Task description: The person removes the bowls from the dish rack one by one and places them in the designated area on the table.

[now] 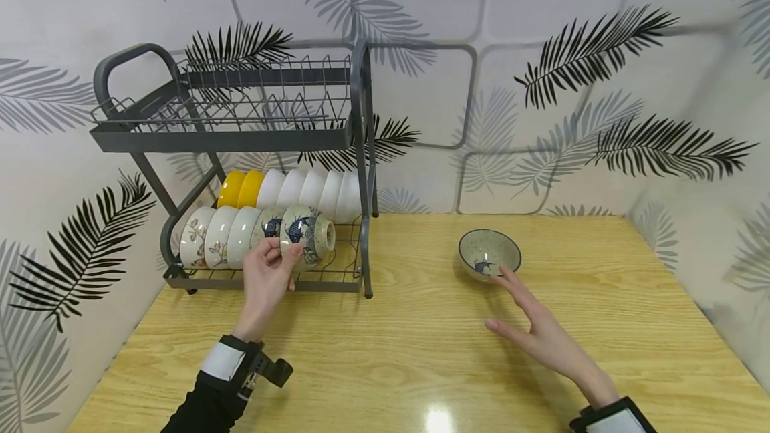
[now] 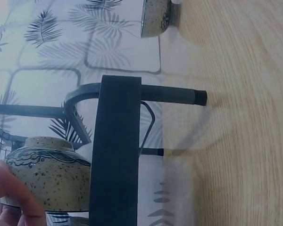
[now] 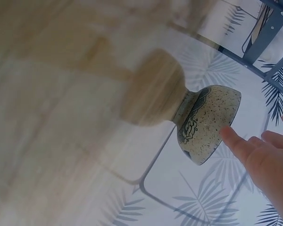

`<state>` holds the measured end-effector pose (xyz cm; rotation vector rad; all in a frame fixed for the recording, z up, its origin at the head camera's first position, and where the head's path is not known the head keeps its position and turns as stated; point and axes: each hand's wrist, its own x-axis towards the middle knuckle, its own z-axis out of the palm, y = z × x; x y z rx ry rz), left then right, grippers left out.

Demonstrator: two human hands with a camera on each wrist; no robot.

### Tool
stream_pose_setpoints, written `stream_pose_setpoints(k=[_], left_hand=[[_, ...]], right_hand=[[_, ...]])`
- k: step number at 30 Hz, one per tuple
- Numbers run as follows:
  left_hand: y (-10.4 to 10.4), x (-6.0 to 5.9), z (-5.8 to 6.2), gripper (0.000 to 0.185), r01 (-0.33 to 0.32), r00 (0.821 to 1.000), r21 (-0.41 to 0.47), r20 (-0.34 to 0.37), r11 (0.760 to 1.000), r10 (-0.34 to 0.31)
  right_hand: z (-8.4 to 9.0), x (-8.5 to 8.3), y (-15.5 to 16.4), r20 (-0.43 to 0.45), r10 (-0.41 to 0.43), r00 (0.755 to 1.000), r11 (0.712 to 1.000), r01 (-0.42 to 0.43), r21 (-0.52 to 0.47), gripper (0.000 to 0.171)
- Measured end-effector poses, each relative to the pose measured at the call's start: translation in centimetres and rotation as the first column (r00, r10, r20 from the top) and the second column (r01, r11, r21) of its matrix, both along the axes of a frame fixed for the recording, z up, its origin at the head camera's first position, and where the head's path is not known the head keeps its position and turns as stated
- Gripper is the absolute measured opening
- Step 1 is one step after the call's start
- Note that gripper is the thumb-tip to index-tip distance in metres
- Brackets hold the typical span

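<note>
On the wooden table (image 1: 421, 353), my left hand (image 1: 281, 254) grips a fish-pattern bowl (image 1: 308, 232) lying on its side at the right end of the front row in the rack's lower tier. In the left wrist view my fingers (image 2: 9, 188) lie on that speckled bowl (image 2: 52, 179) behind the rack's dark post (image 2: 115, 155). My right hand (image 1: 511, 299) is open with straight fingers. It reaches toward a second speckled bowl (image 1: 489, 254) standing upright on the table. The right wrist view shows my index fingertip (image 3: 228, 136) at that bowl's (image 3: 205, 125) side.
The grey two-tier dish rack (image 1: 228, 135) stands at the table's back left, its upper tier bare. The lower tier holds yellow bowls (image 1: 240, 187) and white bowls (image 1: 313, 189) behind, floral bowls (image 1: 210, 236) in front. Leaf-patterned walls enclose the table at the back and on both sides.
</note>
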<state>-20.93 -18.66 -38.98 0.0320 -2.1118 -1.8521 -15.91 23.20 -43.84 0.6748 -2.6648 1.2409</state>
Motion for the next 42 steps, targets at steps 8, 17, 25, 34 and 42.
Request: stream_pose_setpoints(k=[8,17,25,34,42], left_hand=[[1.2,1.6,0.3,0.015,-0.021,0.998,0.024,-0.057,0.999,0.022],[2.2,3.2,0.5,0.014,-0.003,0.99,-0.036,-0.141,0.999,-0.002],[3.3,4.6,0.4,0.013,0.015,0.957,-0.183,-0.284,0.983,-0.067],[4.4,5.3,-0.4,0.019,-0.016,0.879,-0.412,-0.44,0.911,-0.184],[5.4,5.7,-0.9,0.03,-0.104,0.788,-0.592,-0.539,0.799,-0.297]], right_hand=[[0.2,0.1,0.0,-0.028,0.012,1.0,1.0,-0.012,-0.023,0.068],[0.3,0.0,0.3,-0.004,0.037,0.999,0.995,-0.037,-0.092,0.07],[0.8,-0.1,0.3,0.063,0.095,0.993,0.982,-0.083,-0.169,0.067],[1.9,0.3,-0.3,0.145,0.169,0.975,0.95,-0.122,-0.287,0.065],[2.8,0.9,-1.3,0.079,0.244,0.966,0.914,-0.203,-0.35,0.065]])
